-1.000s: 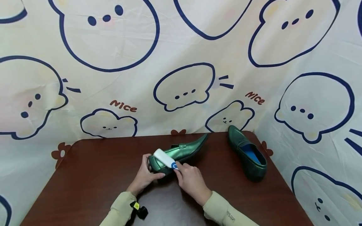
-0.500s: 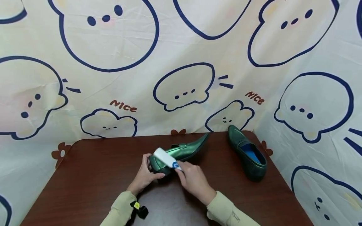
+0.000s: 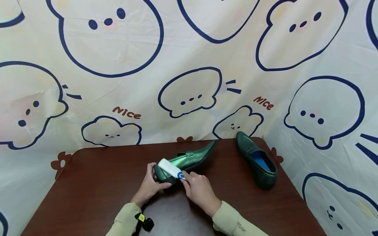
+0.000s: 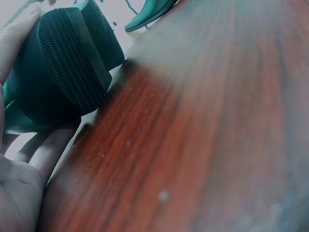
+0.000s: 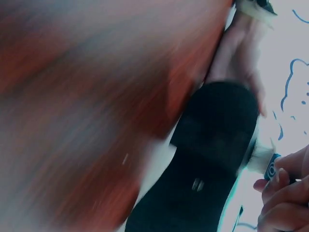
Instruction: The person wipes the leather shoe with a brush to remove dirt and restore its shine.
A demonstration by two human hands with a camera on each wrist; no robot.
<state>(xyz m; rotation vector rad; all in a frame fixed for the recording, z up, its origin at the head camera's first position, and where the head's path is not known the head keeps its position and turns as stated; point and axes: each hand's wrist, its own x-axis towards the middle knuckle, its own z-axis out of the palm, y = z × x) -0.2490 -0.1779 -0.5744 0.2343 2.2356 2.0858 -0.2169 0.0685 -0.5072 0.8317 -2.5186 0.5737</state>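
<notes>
A shiny green loafer is held at its heel end by my left hand, fingers behind the heel and thumb along its lower near side. Its toe points to the back right. My right hand grips a white brush-like tool with a blue round mark. The tool lies across the loafer's side near the heel. In the right wrist view, the dark sole faces the camera, and the tool's pale end is against the upper's edge. The left wrist view shows the ridged heel close up.
A second green loafer with a blue insole stands at the right of the brown table, toe towards the back. A cartoon-printed cloth hangs behind and beside the table. A black strap device is on the left wrist.
My right hand moves the white tool in small strokes along the loafer's side, first slightly right, then back left. The left hand and loafer stay nearly in place; the head view shifts a little.
</notes>
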